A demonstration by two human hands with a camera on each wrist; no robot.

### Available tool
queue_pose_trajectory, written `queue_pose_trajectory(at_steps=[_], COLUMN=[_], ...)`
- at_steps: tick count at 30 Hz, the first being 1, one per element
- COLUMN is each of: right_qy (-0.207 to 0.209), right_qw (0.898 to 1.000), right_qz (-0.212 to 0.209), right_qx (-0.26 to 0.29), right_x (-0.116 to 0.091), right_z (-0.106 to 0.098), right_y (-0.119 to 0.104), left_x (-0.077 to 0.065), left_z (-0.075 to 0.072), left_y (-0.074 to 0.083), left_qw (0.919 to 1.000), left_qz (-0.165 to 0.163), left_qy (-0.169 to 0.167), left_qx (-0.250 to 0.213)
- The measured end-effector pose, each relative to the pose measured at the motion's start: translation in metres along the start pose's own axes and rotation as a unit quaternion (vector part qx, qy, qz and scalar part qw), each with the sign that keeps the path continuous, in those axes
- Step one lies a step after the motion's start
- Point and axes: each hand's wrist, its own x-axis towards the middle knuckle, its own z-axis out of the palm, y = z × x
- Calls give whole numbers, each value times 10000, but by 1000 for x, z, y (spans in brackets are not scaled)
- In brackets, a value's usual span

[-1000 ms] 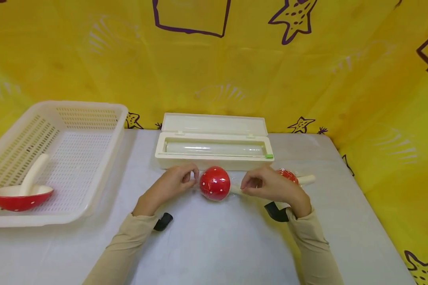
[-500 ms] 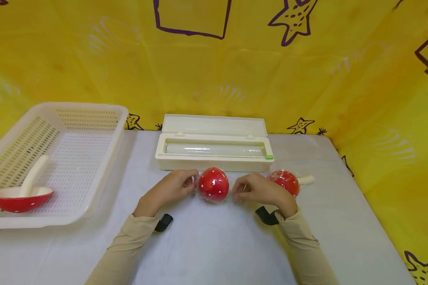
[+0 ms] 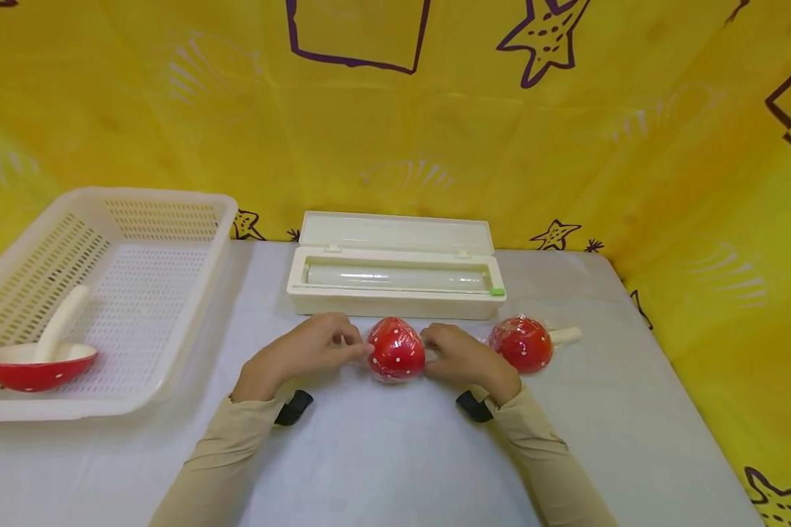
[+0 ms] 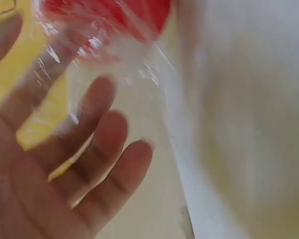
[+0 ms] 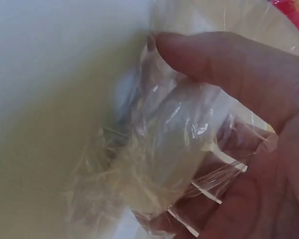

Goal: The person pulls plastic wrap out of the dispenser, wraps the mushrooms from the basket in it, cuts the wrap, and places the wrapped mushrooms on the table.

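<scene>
A red ladle (image 3: 396,351) with white dots, wrapped in clear cling film, lies bowl side down between my hands. My right hand (image 3: 464,356) grips its film-covered pale handle (image 5: 177,144), thumb on one side and fingers curled on the other. At the bowl's left edge is my left hand (image 3: 306,350), its fingertips touching the film. In the left wrist view its fingers (image 4: 112,169) are spread and loosely bent, some seen through the clear film (image 4: 149,74). A second wrapped ladle (image 3: 522,344) lies to the right, handle pointing right.
Behind the hands stands a cream cling film dispenser (image 3: 395,304), lid up, with a film roll (image 3: 395,276) inside. On the left, a white plastic basket (image 3: 191,322) holds an unwrapped red ladle (image 3: 36,375). A yellow patterned cloth (image 3: 395,110) hangs behind the table.
My right hand has moved left, close to the bowl, onto the handle. The second wrapped ladle has come into fuller view. My left hand stays at the bowl's left side.
</scene>
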Motion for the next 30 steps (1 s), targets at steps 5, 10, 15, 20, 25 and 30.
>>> queue_pose_trajectory(at_steps=[5,10,15,20,25,30], right_qy=[21,-214,-304,-241,341,472], right_qw=[9999,9997,9994,9995,9994,9986], right_qz=[-113,-94,-4,89,-81,-247], right_qx=[-23,101,138,193,-71,17], right_x=[1,1,1,1,0,0], right_z=[3,4,5,6,4,-1], right_y=[-4,-7,-8,-9,-7,-6], left_x=[3,3,0,0,4,5], left_z=[9,17,15,15,17,17], left_y=[13,18,13,4,-2,-2], left_qw=[9970,9955,9881,9829,9805,9733], left_qz=[-77,-718,-1311,-1110,-709,-574], left_qy=[701,154,-651,-1250,-994,-715], left_qx=[-321,-598,-474,-770,-1539,-2104])
